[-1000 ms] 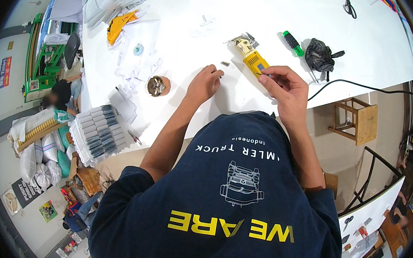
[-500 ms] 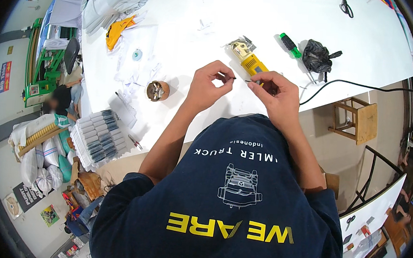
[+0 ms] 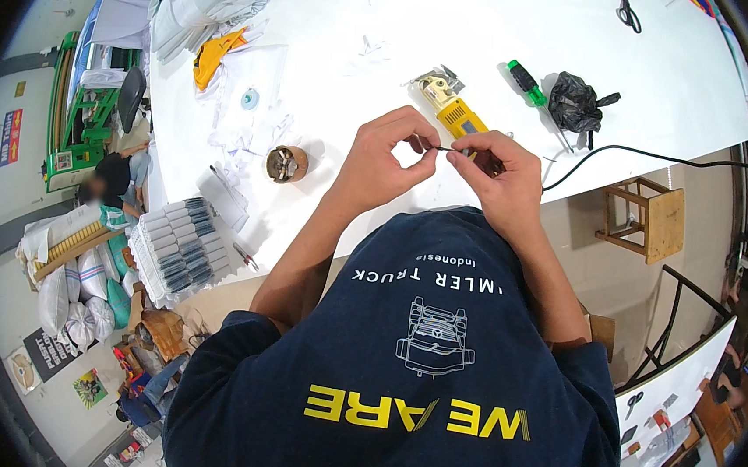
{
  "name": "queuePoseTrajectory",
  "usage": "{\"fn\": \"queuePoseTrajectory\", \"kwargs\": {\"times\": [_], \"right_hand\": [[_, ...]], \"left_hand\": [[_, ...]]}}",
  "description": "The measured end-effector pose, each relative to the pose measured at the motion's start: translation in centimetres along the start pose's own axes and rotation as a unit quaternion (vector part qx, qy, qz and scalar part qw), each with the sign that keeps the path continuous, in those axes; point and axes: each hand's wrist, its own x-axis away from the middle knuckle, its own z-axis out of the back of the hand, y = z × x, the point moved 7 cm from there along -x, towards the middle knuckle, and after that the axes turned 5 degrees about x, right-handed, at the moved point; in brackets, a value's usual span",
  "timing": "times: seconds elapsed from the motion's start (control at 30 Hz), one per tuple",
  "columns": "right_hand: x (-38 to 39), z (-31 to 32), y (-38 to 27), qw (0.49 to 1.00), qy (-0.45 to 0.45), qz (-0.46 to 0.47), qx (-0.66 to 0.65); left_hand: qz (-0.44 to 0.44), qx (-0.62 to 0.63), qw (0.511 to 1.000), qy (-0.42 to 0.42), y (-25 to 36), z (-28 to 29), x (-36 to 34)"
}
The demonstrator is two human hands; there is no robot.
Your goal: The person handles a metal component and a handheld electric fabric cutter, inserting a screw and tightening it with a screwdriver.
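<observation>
Close together above the white table (image 3: 338, 20), my left hand (image 3: 378, 159) and my right hand (image 3: 508, 176) are both closed in a pinch. Between their fingertips shows a small, thin, dark piece (image 3: 443, 148), too small to name. Just beyond my right hand lies a yellow power cutter (image 3: 460, 119) with a metal head, its near end partly hidden by my fingers. Farther right on the table are a screwdriver (image 3: 526, 83) with a green and black handle and a crumpled black plastic bag (image 3: 576, 103).
A round container (image 3: 286, 164) with small bits inside stands left of my hands, near paper scraps and a tape roll (image 3: 249, 98). Black scissors (image 3: 627, 12) lie at the far right. A black cable (image 3: 653, 151) crosses the right edge, above a wooden stool (image 3: 647, 218).
My left hand has shifted slightly right, closing the gap to my right hand, so the fingertips now meet at the thin dark piece. The tools on the table stay put.
</observation>
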Motion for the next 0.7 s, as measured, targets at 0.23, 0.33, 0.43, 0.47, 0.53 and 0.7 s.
{"fn": "queuePoseTrajectory", "kwargs": {"times": [0.23,0.33,0.43,0.47,0.53,0.7], "right_hand": [[0.2,0.1,-1.6,0.996,-0.015,0.056,0.071],[0.3,-0.1,-1.8,0.995,-0.013,0.066,0.078],[0.3,-0.1,-0.2,0.999,-0.029,-0.019,0.008],[0.3,-0.1,0.5,0.997,-0.038,-0.063,-0.026],[0.2,-0.2,0.1,0.992,-0.055,-0.084,-0.076],[0.3,-0.8,0.2,0.967,-0.088,-0.105,-0.215]], "left_hand": [[-0.045,-0.130,0.990,-0.032,1.5,-0.3,0.3],[-0.082,-0.184,0.979,-0.039,2.5,-0.7,0.2],[-0.093,-0.157,0.983,-0.021,3.3,-0.5,0.0],[-0.084,-0.123,0.989,-0.009,3.4,-0.2,0.0],[-0.079,-0.082,0.993,0.002,3.7,0.1,-0.1],[-0.078,-0.048,0.995,-0.022,3.9,0.6,-0.2]]}}
